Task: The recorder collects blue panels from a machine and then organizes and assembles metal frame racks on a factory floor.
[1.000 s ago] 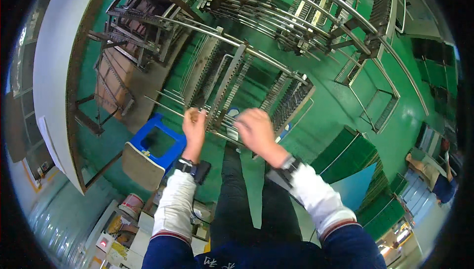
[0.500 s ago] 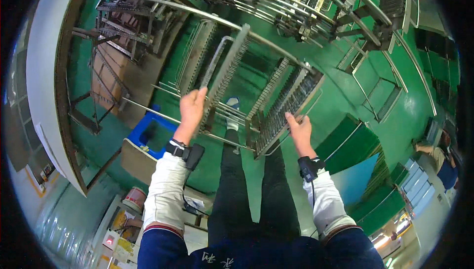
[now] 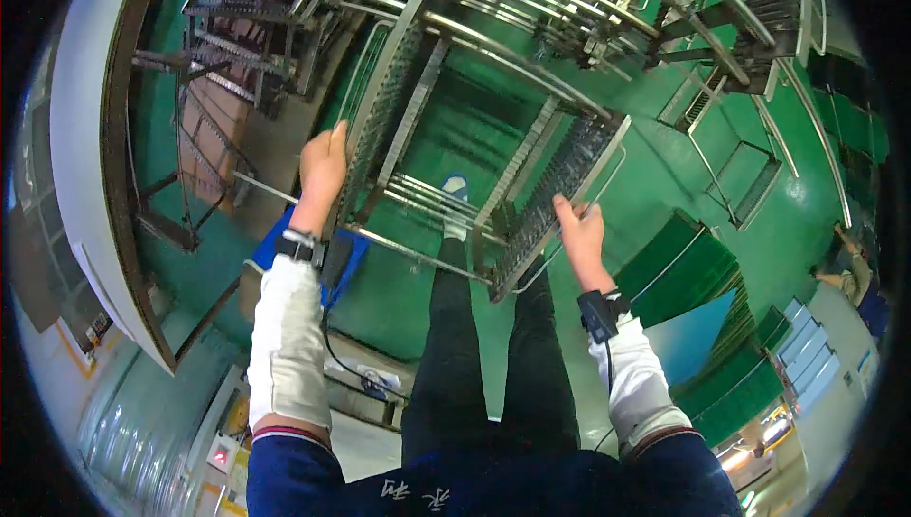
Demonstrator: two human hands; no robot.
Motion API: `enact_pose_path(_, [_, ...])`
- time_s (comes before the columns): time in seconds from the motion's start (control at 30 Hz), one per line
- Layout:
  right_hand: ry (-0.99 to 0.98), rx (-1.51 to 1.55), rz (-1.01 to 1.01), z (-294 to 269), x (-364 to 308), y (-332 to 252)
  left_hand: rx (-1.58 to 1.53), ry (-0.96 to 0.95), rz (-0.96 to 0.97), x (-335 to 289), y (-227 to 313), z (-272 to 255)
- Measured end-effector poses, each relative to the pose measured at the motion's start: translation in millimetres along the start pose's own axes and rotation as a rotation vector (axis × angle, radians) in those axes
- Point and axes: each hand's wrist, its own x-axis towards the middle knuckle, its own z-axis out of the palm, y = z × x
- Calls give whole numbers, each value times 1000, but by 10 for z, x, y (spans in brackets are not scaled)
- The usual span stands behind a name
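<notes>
A metal rack with slotted side panels hangs in front of my legs, above the green floor. My left hand (image 3: 324,172) is closed on the rack's left slotted panel (image 3: 391,71), near its outer wire handle. On the opposite side, my right hand (image 3: 581,234) grips the outer edge of the right slotted panel (image 3: 567,185), its thumb on the panel's edge. Round metal rods (image 3: 512,68) join the two panels at the far and near ends. Both panels stand roughly parallel, with a wide gap between them. Most of the left fingers are hidden behind the panel.
Several similar metal racks (image 3: 593,19) stand at the far side. More dark frames (image 3: 242,43) are at far left, beside a pale large panel (image 3: 90,138). A blue plastic stool (image 3: 346,266) is below my left hand. Green boards (image 3: 678,266) lean at right; another person (image 3: 859,280) is beyond.
My left hand has moved left, and the left slotted panel has shifted left along the rods with it. The gap between the panels is wider. My right hand has barely moved.
</notes>
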Motion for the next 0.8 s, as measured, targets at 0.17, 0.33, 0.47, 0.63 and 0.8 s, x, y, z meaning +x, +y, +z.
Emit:
enact_pose_path(0.17, [4,-14,48,24,88,148,81,-9,84,-12,-148,115])
enact_pose_path(0.33, [55,-45,12,-43,90,282,53,-40,36,-73,-192,184])
enact_pose_path(0.47, [40,-25,11,37,39,192,91,-34,-50,-147,-287,271])
enact_pose_path(0.63, [99,-91,-12,-8,47,297,128,-9,18,-118,-243,326])
enact_pose_path(0.8, [53,-56,8,18,-114,267,-39,-3,100,-159,-143,204])
